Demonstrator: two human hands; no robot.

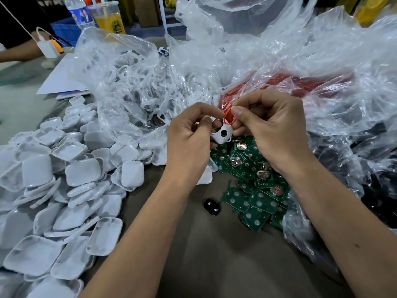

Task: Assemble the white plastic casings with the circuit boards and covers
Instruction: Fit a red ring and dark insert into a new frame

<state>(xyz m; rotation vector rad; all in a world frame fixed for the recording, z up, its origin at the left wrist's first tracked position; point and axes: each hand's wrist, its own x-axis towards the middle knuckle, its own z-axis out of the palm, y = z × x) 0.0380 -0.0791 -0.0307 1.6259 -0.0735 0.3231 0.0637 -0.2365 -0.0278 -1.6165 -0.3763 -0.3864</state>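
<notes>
Both hands work mid-table: left hand (189, 134) grips a white casing (222, 134), right hand (272, 127) pinches a red ring (229, 117) against it, above green boards (255, 190).

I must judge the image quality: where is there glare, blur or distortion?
Head view: glare on the crumpled clear plastic bags; edges bend from the wide lens; far yellow drink cup is soft; both hands and the small white plastic casing are sharp.

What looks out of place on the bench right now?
One small black part lies alone on the brown table, apart from the white covers and green circuit boards. Otherwise only loose heaps.
</notes>
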